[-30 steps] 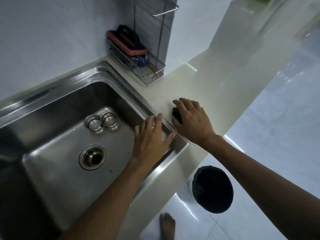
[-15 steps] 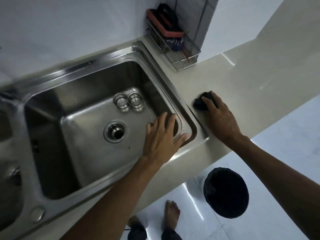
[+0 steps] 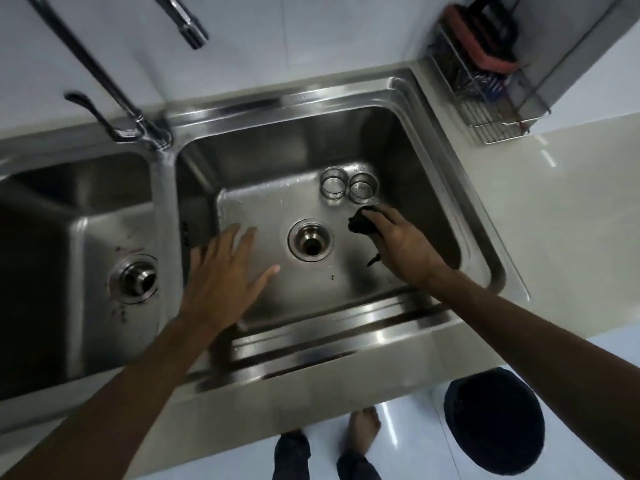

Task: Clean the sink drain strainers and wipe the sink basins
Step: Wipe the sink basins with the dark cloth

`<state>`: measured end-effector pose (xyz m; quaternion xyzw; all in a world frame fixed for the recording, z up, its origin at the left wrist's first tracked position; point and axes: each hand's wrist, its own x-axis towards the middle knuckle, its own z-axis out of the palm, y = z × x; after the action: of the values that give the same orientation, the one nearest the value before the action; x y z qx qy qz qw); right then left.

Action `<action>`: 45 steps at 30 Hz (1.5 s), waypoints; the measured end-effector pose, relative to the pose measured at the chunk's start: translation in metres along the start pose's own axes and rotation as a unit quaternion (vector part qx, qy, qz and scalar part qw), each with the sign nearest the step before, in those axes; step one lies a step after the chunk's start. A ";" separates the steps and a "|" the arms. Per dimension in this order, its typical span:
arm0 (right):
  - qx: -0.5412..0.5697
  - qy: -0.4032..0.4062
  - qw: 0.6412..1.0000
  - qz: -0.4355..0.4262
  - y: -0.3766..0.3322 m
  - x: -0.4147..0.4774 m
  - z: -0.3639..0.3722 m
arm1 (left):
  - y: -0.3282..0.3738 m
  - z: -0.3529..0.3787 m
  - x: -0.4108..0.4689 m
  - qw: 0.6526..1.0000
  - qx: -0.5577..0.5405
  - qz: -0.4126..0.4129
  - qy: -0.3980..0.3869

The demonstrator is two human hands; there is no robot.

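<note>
A steel double sink fills the view. In the right basin (image 3: 263, 209) two round metal drain strainers (image 3: 334, 185) (image 3: 363, 187) stand side by side at the back, behind the open drain hole (image 3: 311, 244). My right hand (image 3: 403, 242) is inside this basin, right of the drain, holding a dark scrub pad (image 3: 360, 221) against the floor just in front of the strainers. My left hand (image 3: 225, 277) hovers flat with spread fingers over the basin's left side, holding nothing. The left basin (image 3: 97, 216) has its own drain (image 3: 136, 279) and reddish specks around it.
A faucet (image 3: 138, 123) with a long spout stands behind the divider. A wire rack (image 3: 485, 81) with a red-backed brush sits on the counter (image 3: 554, 209) at the back right. A dark round bin (image 3: 495, 420) and my bare foot (image 3: 362, 431) are on the floor below.
My right hand carried the dark pad off the counter and down into the right basin. My left hand left the basin's right rim and moved to its left side. The view swung left.
</note>
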<state>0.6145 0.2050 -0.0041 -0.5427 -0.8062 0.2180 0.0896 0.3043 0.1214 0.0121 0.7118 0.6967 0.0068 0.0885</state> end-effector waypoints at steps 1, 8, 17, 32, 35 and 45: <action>0.001 -0.021 1.000 0.020 0.006 0.006 0.013 | -0.017 -0.001 0.003 1.000 0.010 0.007 0.000; -0.136 -0.267 0.952 0.064 0.041 0.047 0.071 | -0.074 0.021 0.015 0.992 0.023 0.082 0.093; -0.131 -0.327 0.911 -0.215 -0.019 0.055 0.116 | -0.077 0.023 0.014 0.982 -0.006 0.089 0.166; -0.071 -0.048 0.994 -0.068 -0.121 0.204 0.228 | -0.078 0.029 0.016 0.994 0.042 0.052 0.091; -0.071 -0.046 0.995 -0.056 -0.125 0.201 0.234 | -0.078 0.031 0.017 0.993 0.049 0.047 0.098; -0.118 -0.081 0.973 -0.180 -0.075 0.177 0.217 | -0.082 0.038 0.017 0.986 0.029 0.062 0.149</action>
<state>0.3990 0.2880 -0.1802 -0.3758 -0.9154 0.1445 -0.0033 0.2289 0.1354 -0.0387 0.7467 0.6568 0.0983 -0.0378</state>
